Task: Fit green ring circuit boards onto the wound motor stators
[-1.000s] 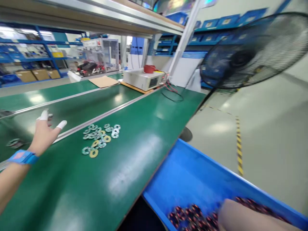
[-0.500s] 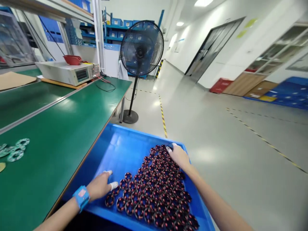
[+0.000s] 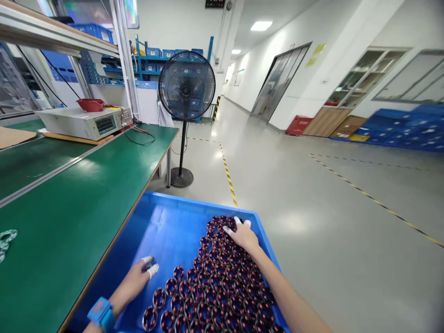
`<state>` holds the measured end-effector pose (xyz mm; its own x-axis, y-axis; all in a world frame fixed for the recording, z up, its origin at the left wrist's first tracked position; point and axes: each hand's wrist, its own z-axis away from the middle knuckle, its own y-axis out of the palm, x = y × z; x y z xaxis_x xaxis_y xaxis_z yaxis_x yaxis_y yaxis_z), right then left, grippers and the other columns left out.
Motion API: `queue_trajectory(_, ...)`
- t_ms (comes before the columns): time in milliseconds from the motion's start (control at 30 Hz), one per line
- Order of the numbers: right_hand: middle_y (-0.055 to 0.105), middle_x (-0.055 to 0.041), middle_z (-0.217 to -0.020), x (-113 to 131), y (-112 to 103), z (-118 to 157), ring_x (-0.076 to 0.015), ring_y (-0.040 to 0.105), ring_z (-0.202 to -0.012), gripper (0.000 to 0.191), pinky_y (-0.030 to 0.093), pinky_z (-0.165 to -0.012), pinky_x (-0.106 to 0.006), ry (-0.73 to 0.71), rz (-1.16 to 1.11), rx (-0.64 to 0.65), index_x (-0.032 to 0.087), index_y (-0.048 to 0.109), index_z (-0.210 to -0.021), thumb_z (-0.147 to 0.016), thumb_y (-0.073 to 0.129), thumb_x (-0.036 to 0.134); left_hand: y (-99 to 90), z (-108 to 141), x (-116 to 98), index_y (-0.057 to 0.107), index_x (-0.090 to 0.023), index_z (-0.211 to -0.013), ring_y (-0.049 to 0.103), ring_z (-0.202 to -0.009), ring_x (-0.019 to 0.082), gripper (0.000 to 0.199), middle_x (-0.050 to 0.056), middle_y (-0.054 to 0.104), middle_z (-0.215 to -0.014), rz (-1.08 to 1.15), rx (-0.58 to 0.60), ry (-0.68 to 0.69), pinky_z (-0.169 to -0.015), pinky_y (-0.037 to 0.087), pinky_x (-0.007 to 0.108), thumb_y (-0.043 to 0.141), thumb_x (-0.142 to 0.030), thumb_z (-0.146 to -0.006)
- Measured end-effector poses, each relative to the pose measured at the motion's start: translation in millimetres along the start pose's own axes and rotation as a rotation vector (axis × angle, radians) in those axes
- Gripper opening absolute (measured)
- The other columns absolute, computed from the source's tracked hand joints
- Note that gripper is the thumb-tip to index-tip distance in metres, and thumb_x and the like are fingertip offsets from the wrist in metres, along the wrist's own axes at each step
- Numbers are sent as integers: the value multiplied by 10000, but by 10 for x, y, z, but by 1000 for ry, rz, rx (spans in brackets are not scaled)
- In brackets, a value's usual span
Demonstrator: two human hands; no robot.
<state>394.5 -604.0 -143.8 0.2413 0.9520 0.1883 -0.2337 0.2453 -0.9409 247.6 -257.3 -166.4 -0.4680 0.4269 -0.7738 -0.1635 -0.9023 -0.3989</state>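
A blue plastic bin [image 3: 204, 202] holds a single spread of many dark rings [image 3: 215, 282] with reddish-copper segments, which look like small wound coil cores. My right hand [image 3: 244, 236] lies over the rings at the bin's far right corner, its white-capped fingers apart and touching or just above them. My left hand [image 3: 136, 276] hovers over bare bin floor left of the rings, thumb and forefinger apart, with white caps on the tips. A small dark patch shows between them; I cannot tell what it is. A blue band [image 3: 101, 313] circles my left wrist.
To the left runs a green workbench [image 3: 83, 199] with pale green-and-white rings [image 3: 7, 237] near its edge. An instrument [image 3: 86, 121] with a red tray [image 3: 90, 105] stands farther back. Beyond the bin is a black pedestal fan [image 3: 186, 88]. Yellow-black tape [image 3: 227, 173] marks the floor.
The view has tilted up and shifted right. My left hand has drawn left, away from the nearest rings, its thumb and forefinger closer together. More right-hand fingers now show over the far rings.
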Motion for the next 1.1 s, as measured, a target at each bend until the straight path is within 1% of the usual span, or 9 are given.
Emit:
queue_trajectory(233, 442, -160, -1286, 335, 18, 139, -264, 566, -1057, 674, 419, -877, -321, -209, -14, 29, 180, 369, -1360, -815, 440, 569, 18, -151, -88, 553, -32, -1151, 543, -1117, 300, 735, 189, 572, -1207, 7, -83, 77, -979, 412, 351, 506, -544, -626)
queue_trajectory(367, 533, -148, -1206, 147, -188, -8, -268, 525, -1105, 483, 383, -921, -359, -228, 7, -10, 161, 386, -1342, -886, 342, 315, 73, -262, -196, 593, -65, -1108, 568, -1081, 262, 516, 150, 612, -1163, -48, -114, 116, -981, 408, 331, 499, -374, -705)
queue_trajectory(433, 604, -137, -1079, -26, -247, -121, -261, 568, -1025, 469, 407, -892, -355, -232, 25, 51, 141, 473, -1272, -806, 423, 164, 97, -306, -233, 595, -66, -1104, 574, -1061, 248, 449, 140, 625, -1136, -93, -139, 138, -985, 396, 334, 482, -280, -727)
queue_trajectory(500, 631, -103, -995, -134, -219, -201, -231, 606, -899, 582, 451, -827, -319, -295, 34, 153, 143, 488, -1258, -681, 515, 69, 114, -352, -269, 551, -59, -1167, 551, -1083, 242, 484, 138, 603, -1155, -127, -171, 144, -1003, 369, 341, 491, -194, -707)
queue_trajectory(600, 574, -121, -1101, -83, -62, -237, -207, 587, -881, 813, 460, -827, -294, -462, 27, 258, 97, 360, -1350, -573, 591, 42, 125, -459, -358, 327, -77, -1360, 384, -1255, 265, 793, 156, 428, -1342, -241, -203, 133, -1062, 282, 337, 596, -143, -618)
queue_trajectory(700, 473, -128, -1234, 150, 88, -226, -220, 516, -1053, 948, 395, -938, -295, -643, 11, 314, 110, 244, -1407, -534, 608, 40, 116, -651, -508, 83, -106, -1434, 222, -1335, 320, 1150, 195, 200, -1453, -456, -153, 118, -1067, 267, 350, 748, -203, -501)
queue_trajectory(767, 424, -120, -1282, 338, 149, -224, -224, 479, -1117, 1008, 368, -968, -289, -730, 5, 341, 147, 185, -1428, -517, 598, 22, 104, -814, -616, 42, -142, -1439, 215, -1331, 345, 1275, 198, 157, -1462, -523, -108, 128, -1045, 302, 364, 803, -222, -419)
queue_trajectory(900, 341, -129, -1359, 740, 238, -237, -258, 468, -1151, 1046, 376, -961, -317, -814, 6, 350, 198, 119, -1442, -538, 625, 57, 80, -1092, -764, 70, -223, -1439, 247, -1307, 377, 1346, 171, 206, -1446, -576, -31, 160, -994, 364, 413, 804, -134, -314)
queue_trajectory(1100, 337, -153, -1373, 1473, 379, -233, -335, 449, -1183, 1139, 382, -959, -385, -863, 21, 348, 226, 138, -1436, -486, 764, 168, -145, -1272, -757, 92, -190, -1438, 310, -1251, 430, 1333, 191, 246, -1410, -621, -22, 112, -987, 365, 454, 775, -120, -295)
